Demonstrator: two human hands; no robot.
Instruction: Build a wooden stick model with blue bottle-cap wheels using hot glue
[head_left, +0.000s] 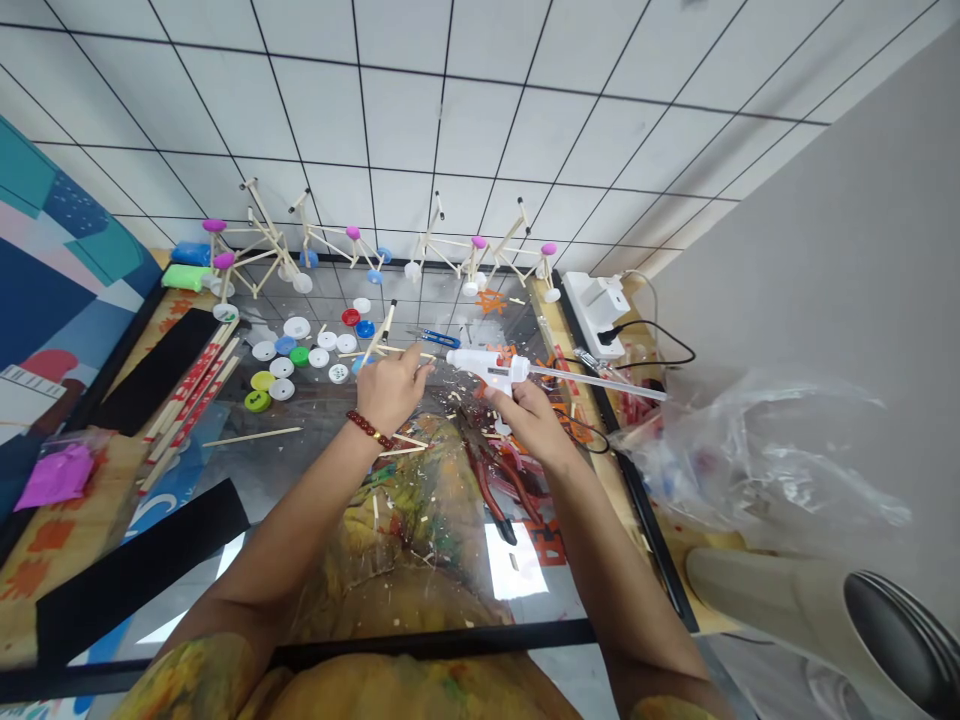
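One hot glue gun (487, 368) clasped in the right hand (529, 425), one wooden stick (381, 335) pinched in the left hand (391, 393).

The glue gun (487, 368) is smooth white plastic, the bottle caps (296, 328) glossy plastic, the sticks (382, 330) matt wood.
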